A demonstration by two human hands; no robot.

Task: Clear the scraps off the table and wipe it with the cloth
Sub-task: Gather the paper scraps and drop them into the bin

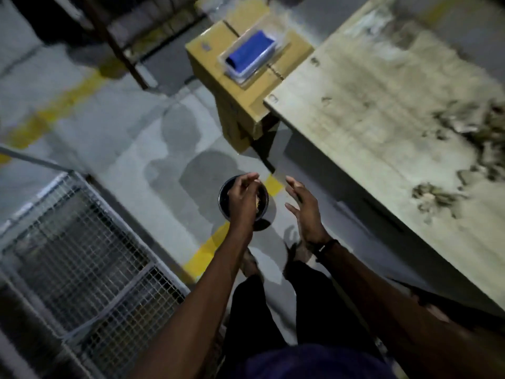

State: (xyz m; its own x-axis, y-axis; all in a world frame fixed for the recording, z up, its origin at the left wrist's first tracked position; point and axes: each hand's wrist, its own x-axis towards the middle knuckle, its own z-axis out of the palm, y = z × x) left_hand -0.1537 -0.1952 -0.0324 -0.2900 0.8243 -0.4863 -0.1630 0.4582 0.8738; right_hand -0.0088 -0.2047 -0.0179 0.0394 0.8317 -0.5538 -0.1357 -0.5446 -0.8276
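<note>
The left hand (244, 193) hangs over the bin (243, 199) on the floor, fingers curled round a few scraps, seemingly about to drop them; the right hand (303, 206) is beside it, fingers spread, holding nothing; step 1, clearing, looks underway. More scraps (470, 138) lie on the table (369, 110); the cloth (250, 51) sits in a tray (232, 71) on the box (240, 86). Next: go back for the rest, then fetch the cloth.

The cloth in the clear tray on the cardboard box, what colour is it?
Blue; the cloth shows clearly in the head view.
</note>
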